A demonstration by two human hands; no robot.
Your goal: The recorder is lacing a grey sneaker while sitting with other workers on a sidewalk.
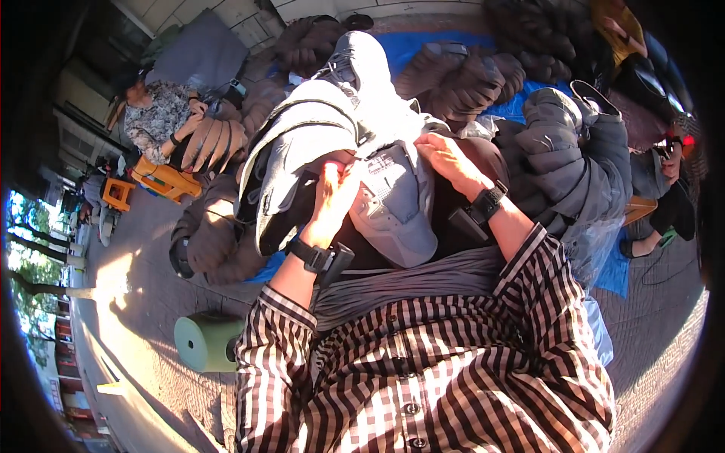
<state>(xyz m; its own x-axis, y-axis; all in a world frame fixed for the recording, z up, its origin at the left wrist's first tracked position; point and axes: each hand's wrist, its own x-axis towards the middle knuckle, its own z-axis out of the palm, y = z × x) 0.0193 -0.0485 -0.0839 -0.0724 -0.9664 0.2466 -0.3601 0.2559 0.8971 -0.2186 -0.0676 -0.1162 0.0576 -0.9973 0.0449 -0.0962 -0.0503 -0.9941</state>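
Observation:
A grey shoe upper (396,223) lies over my lap with its rounded toe end toward me. At its left edge, my left hand (337,195) is closed on the material, with the thumb on top. My right hand (451,162) pinches the upper's far right edge between thumb and fingers; the fingertips are partly washed out by glare. Just beyond, a stack of pale grey shoe uppers (306,128) fans out to the left, and another upper with lacing holes (361,60) stands at the far end. A bundle of grey laces (408,291) lies across my lap.
Brown-grey bundles of uppers (461,79) lie on a blue sheet (408,47) ahead. More grey bundles (563,151) stand at right beside clear plastic. A green cylindrical stool (200,343) is at left. A person in a patterned top (155,117) sits near an orange stool (162,180); others sit at right.

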